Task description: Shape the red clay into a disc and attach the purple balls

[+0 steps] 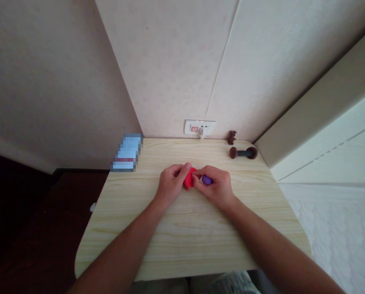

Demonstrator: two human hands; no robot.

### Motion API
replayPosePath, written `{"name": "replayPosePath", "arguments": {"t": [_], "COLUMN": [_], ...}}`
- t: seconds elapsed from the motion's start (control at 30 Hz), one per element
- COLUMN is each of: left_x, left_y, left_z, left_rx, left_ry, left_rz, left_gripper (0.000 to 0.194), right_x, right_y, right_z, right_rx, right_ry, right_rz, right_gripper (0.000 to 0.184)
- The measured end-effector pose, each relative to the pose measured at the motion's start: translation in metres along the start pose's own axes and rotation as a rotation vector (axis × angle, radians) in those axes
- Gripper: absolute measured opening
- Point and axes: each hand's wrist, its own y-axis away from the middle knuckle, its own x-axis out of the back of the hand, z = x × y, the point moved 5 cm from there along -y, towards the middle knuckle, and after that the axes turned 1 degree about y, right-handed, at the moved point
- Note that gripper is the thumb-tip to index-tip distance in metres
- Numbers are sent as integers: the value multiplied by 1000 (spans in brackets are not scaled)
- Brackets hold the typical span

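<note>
Over the middle of the table, both hands meet at a flattened, bright red lump of what looks like modelling clay (189,179). My left hand (172,183) is closed around its left side, thumb on top. From the other side, my right hand (216,184) pinches the red clay's edge between thumb and index finger. A small purple ball (207,180), similar in look to clay, shows in the curve of the right hand's fingers. I cannot tell whether it is held there or rests on the table. The fingers hide part of both pieces.
The pale wood table (182,237) has rounded corners. Toward its back right lie a brown dumbbell-shaped piece with a dark bar (243,153) and a small brown figure (231,137). A blurred-out screen (127,152) is at the back left. Behind is a wall socket (200,127) with a plug.
</note>
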Motion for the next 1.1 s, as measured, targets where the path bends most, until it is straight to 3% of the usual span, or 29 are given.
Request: {"name": "replayPosePath", "arguments": {"t": [0.23, 0.5, 0.8, 1.1], "left_x": [4, 7, 7, 6], "left_y": [-3, -3, -3, -1], "left_z": [-4, -2, -2, -1], "left_rx": [21, -7, 10, 3], "left_ry": [38, -44, 4, -26], "left_rz": [65, 100, 116, 119], "left_gripper": [48, 48, 49, 47], "right_x": [-3, -7, -6, -9], "right_y": [-1, -1, 0, -2], "right_z": [0, 0, 1, 0], "right_rx": [71, 36, 42, 14], "right_ry": [-80, -135, -96, -143], "right_rz": [-71, -146, -70, -143], "right_gripper": [13, 6, 14, 6]}}
